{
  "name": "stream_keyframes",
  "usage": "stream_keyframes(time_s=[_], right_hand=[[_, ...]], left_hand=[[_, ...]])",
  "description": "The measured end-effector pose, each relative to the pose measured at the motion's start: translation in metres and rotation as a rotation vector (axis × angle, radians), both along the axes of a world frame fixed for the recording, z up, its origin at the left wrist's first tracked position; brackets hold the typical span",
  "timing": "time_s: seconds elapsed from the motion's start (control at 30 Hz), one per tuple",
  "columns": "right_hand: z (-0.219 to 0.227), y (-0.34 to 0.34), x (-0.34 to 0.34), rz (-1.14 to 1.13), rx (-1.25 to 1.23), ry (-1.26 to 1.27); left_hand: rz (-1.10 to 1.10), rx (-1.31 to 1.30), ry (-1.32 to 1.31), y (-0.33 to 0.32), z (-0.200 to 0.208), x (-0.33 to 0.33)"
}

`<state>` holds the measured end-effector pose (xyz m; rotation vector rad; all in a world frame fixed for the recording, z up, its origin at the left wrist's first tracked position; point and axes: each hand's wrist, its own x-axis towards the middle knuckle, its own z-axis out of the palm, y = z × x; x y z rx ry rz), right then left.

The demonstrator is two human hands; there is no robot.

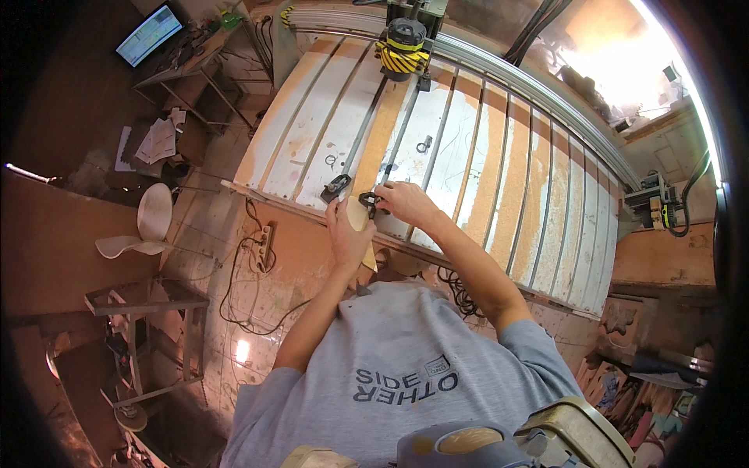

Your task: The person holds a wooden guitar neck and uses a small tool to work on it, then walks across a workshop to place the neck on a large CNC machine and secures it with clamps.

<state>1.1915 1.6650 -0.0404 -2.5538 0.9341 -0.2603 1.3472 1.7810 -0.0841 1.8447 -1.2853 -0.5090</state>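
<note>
A long, narrow wooden board (380, 132) lies lengthwise on the slotted white bed (312, 117) of a router machine. At the bed's front edge, my left hand (349, 236) is closed round a pale wooden piece (357, 215), whose pointed lower end sticks out below my fingers. My right hand (407, 204) pinches a small black clamp (368, 200) at the right side of the wood. Another black clamp (336, 188) sits on the bed just left of the board, beyond my left fingertips. My fingers partly hide where the clamp meets the wood.
The black-and-yellow spindle (403, 48) hangs over the board's far end. Small metal parts (424, 145) lie on the bed. A power strip (266, 248) with loose cables is below the left front edge. A white chair (154, 214) and a metal stand (148, 304) are at left.
</note>
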Motion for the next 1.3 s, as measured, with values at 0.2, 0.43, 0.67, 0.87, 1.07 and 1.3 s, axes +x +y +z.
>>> stream_keyframes(time_s=[0.2,0.43,0.67,0.87,1.07,1.3], right_hand=[[0.0,0.008,0.002,-0.076,-0.103,-0.054],[-0.011,0.016,0.022,-0.362,0.032,0.007],[0.02,0.01,0.005,-0.316,0.126,-0.049],[0.011,0.008,-0.005,-0.057,0.073,-0.088],[-0.001,0.01,0.014,-0.238,0.032,0.01],[0.014,0.012,0.02,-0.374,0.158,0.054]], left_hand=[[-0.015,0.027,0.022,-0.002,0.009,0.002],[-0.015,0.032,-0.011,-0.004,0.001,0.005],[-0.04,0.07,-0.133,0.0,0.014,0.006],[-0.193,0.035,-0.317,-0.021,0.036,0.0],[-0.114,0.012,-0.27,-0.032,0.01,0.004],[-0.12,0.072,-0.231,-0.034,0.007,0.005]])
